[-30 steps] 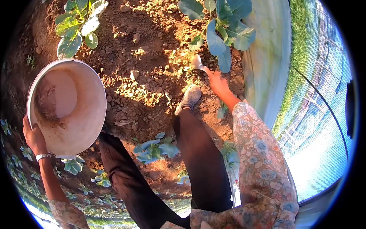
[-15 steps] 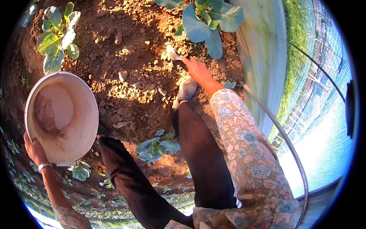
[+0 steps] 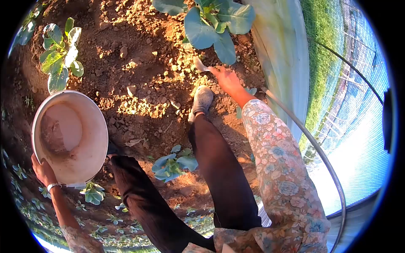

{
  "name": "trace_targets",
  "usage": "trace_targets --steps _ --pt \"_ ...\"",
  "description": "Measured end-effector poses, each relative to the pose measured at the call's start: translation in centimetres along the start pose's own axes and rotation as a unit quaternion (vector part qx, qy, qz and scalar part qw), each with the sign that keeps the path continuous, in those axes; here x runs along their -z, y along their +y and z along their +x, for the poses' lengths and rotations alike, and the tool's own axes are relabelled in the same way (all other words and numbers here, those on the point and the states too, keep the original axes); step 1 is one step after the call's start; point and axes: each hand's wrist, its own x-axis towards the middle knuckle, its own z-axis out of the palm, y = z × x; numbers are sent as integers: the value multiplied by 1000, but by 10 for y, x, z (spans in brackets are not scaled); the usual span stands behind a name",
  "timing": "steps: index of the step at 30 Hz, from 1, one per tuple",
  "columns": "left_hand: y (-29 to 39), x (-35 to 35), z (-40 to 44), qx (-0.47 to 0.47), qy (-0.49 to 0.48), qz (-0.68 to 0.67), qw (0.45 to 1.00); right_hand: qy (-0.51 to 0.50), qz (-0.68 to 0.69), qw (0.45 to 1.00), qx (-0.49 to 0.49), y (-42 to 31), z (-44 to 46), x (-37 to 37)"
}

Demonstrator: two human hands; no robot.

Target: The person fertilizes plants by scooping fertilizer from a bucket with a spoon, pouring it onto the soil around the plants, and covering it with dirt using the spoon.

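My left hand (image 3: 43, 172) is closed on the near left rim of a whitish bucket (image 3: 93, 145), which is tilted so its inside shows. A pale pinkish-brown material (image 3: 61, 130) lies at the bottom; I cannot tell what it is. In my right hand (image 3: 229, 80) is a pale spoon (image 3: 200, 65), its handle gripped between the fingers. The spoon's bowl points left over the soil, just below the large leafy plant (image 3: 201, 29). Whether it holds anything is unclear.
Crumbly brown soil (image 3: 139, 55) surrounds my shoe (image 3: 203, 99). Young leafy plants stand at the upper left (image 3: 59, 57) and between my legs (image 3: 174, 164). On the right are a plastic sheet (image 3: 282, 50), a bent pipe (image 3: 312, 139) and netting (image 3: 363, 126).
My right hand has moved right with the spoon, closer under the large plant, and the spoon has turned. The bucket, still in my left hand, sits slightly lower in view.
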Motion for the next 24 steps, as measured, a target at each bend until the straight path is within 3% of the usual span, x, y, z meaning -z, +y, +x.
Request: trace_targets --steps 2,4,7,9,16,20,24 --pt "-3 0 -2 -5 0 -14 1000 -35 5 998 -56 14 -6 -3" --pt "-1 2 -1 -12 -14 -37 999 50 29 994 -97 33 -33 -19" --pt "8 2 -10 -6 27 -30 999 13 60 966 -249 42 -82 -7" --pt "18 10 -15 -13 6 -34 999 23 89 954 -285 43 -108 -2" --pt "22 22 -21 36 -2 -119 992 -22 182 974 -135 -50 -144 89" --pt "36 58 -21 99 -91 -113 985 84 174 980 -42 -107 -158 115" --pt "-19 38 0 14 -115 -167 979 51 276 960 -1 -188 -160 215"
